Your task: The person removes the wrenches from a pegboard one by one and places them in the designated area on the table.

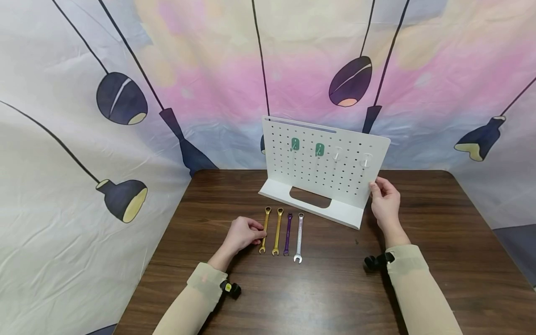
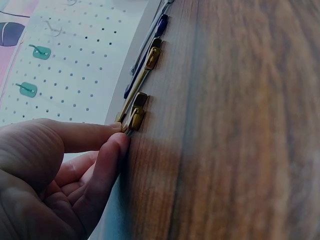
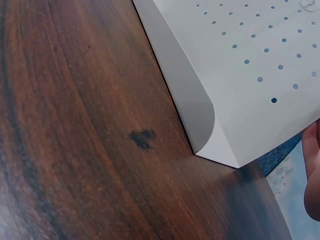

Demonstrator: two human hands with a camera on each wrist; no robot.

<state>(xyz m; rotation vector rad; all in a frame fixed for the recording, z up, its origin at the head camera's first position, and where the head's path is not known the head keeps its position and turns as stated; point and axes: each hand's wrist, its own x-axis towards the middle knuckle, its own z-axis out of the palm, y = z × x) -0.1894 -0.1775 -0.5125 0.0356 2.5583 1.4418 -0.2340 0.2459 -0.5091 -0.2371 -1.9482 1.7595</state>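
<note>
Four... several combination wrenches lie side by side on the table. My left hand (image 1: 243,234) pinches the leftmost gold wrench (image 1: 267,217) between thumb and forefinger near its middle; the left wrist view shows its open end (image 2: 136,119) beyond the fingertips. To its right lie a second gold wrench (image 1: 278,231), a purple wrench (image 1: 288,235) and a silver wrench (image 1: 299,236). Behind them a white pegboard (image 1: 310,170) stands upright. My right hand (image 1: 386,204) grips the pegboard's right edge, thumb in front; the fingers behind it are partly hidden.
Two green hooks (image 1: 295,144) and two clear hooks (image 1: 366,161) are on the pegboard's upper half. Its base (image 1: 347,214) sits on the dark wooden table (image 1: 326,288). A fabric backdrop (image 1: 226,93) with printed lamps hangs behind the table.
</note>
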